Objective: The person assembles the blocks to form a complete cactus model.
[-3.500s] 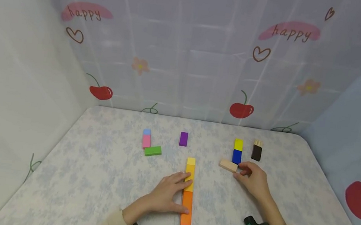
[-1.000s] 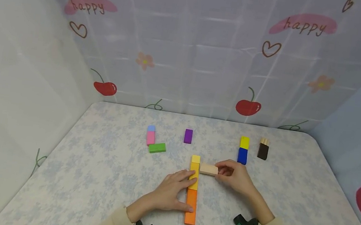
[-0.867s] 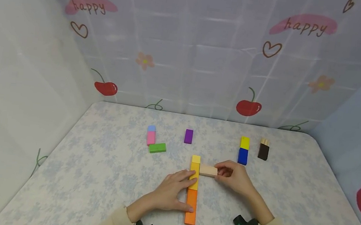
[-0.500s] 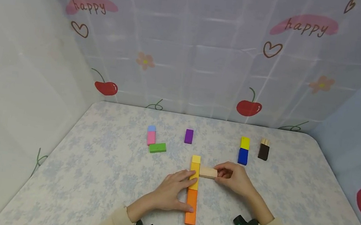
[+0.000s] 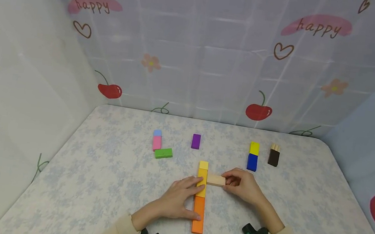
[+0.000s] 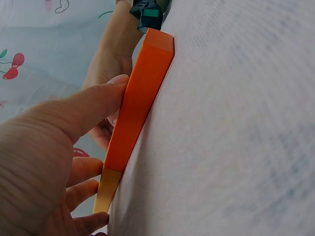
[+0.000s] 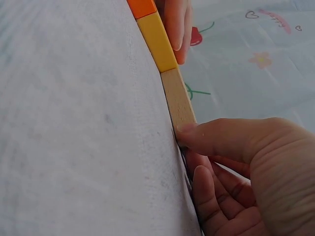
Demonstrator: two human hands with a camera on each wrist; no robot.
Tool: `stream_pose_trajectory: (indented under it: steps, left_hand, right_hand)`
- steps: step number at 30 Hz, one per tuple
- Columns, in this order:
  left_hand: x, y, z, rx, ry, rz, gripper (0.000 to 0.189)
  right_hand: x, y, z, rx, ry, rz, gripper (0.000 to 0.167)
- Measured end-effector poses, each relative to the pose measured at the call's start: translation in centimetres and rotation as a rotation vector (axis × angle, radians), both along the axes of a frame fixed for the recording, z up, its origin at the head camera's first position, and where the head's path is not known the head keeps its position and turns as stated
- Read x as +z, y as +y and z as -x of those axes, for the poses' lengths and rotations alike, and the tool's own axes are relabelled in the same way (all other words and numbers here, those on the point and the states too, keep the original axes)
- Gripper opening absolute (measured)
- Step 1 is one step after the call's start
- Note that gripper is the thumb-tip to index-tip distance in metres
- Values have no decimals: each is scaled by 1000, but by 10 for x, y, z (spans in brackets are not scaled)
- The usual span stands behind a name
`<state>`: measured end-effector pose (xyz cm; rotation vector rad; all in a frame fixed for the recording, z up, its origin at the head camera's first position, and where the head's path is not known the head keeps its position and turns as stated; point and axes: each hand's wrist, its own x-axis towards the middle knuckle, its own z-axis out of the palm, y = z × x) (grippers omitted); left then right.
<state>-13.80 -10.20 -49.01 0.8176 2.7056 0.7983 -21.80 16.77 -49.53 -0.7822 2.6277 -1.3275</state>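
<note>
A line of blocks runs up the middle of the table in the head view: an orange block point(image 5: 197, 227) nearest, a yellow block point(image 5: 200, 193) beyond it, and a paler yellow piece point(image 5: 204, 165) at the far end. My left hand point(image 5: 175, 201) rests along its left side, thumb on the orange block and outstretched fingertips on the yellow one. From the right, my right hand point(image 5: 244, 184) pinches the outer end of a plain wooden block point(image 5: 216, 180) between thumb and fingers. That block lies crosswise, its other end against the yellow block's side, as the right wrist view shows.
Farther back lie a green block point(image 5: 163, 153), a pink block point(image 5: 157, 142) with a light blue end, a purple block point(image 5: 196, 141), a blue block point(image 5: 252, 162), a bright yellow block point(image 5: 254, 148) and a dark brown piece point(image 5: 274, 157) with pale sticks. A printed curtain point(image 5: 195, 55) hangs behind.
My right hand has brought the wooden block left from beside the blue block to the yellow block, then slid it slightly nearer along its side. My left hand keeps its place on the line.
</note>
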Motion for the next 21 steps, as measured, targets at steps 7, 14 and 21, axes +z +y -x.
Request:
stream_pose_trajectory:
  steps: [7, 14, 21]
  left_hand:
    - [2, 0, -1, -3, 4, 2, 86]
    - [1, 0, -1, -2, 4, 0, 87]
    - [0, 0, -1, -5, 1, -1, 87]
  right_hand:
    - [-1, 1, -1, 2, -14, -1, 29]
    - [1, 0, -1, 3, -18, -17, 31]
    - [7, 12, 3, -30, -73, -29, 35]
